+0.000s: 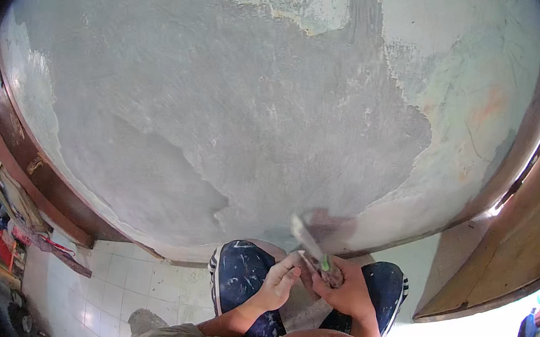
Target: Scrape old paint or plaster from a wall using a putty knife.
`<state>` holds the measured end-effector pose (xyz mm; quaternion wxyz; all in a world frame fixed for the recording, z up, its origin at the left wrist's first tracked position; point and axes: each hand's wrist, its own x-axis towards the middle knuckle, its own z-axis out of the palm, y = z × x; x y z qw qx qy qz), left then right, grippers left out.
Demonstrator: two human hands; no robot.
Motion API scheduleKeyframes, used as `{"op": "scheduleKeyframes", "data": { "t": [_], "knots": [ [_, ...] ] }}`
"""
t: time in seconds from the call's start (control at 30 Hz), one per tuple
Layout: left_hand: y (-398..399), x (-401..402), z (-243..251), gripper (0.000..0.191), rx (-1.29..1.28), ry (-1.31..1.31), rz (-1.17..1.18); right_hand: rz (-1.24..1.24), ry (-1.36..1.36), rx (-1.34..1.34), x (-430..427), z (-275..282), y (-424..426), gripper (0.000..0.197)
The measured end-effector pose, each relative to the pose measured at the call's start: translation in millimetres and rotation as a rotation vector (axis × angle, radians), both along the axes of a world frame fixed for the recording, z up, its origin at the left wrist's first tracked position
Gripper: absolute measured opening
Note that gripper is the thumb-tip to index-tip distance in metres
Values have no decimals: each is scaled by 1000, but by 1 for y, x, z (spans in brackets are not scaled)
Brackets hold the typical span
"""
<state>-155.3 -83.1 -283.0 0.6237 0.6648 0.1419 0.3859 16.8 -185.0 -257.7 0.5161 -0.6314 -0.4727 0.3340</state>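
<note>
My right hand [350, 291], in front of my right knee, is closed around a hand tool [309, 237] with a long pale head and a green part near the grip. The tool is blurred, so I cannot tell whether it is a brush or a scraper. Its pale end points up and left toward the wall [237, 101]. Close beside it, my left hand [277, 283] has its fingers curled near a thin, dark flat piece [308, 265]. Whether the fingers pinch that piece is unclear. Broad grey patches with ragged edges cover much of the pale, greenish wall.
Dark trousers [241, 279] with pale spatters cover my bent knees. White floor tiles [140, 273] lie at left, below a brown wooden frame [59, 200]. A brown door-like panel [503, 247] stands at right beside bright light. Assorted items and an umbrella-like thing [56, 249] are far left.
</note>
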Motion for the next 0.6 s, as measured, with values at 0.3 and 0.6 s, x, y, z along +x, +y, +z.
{"op": "scheduleKeyframes", "data": {
  "t": [0.3,0.6],
  "knots": [
    [-4,1,-6,16,27,108,32,-50,25,82,-10,-3,3,41],
    [2,-1,-15,33,88,-77,20,-150,252,116,-8,19,-2,38]
  ]
}}
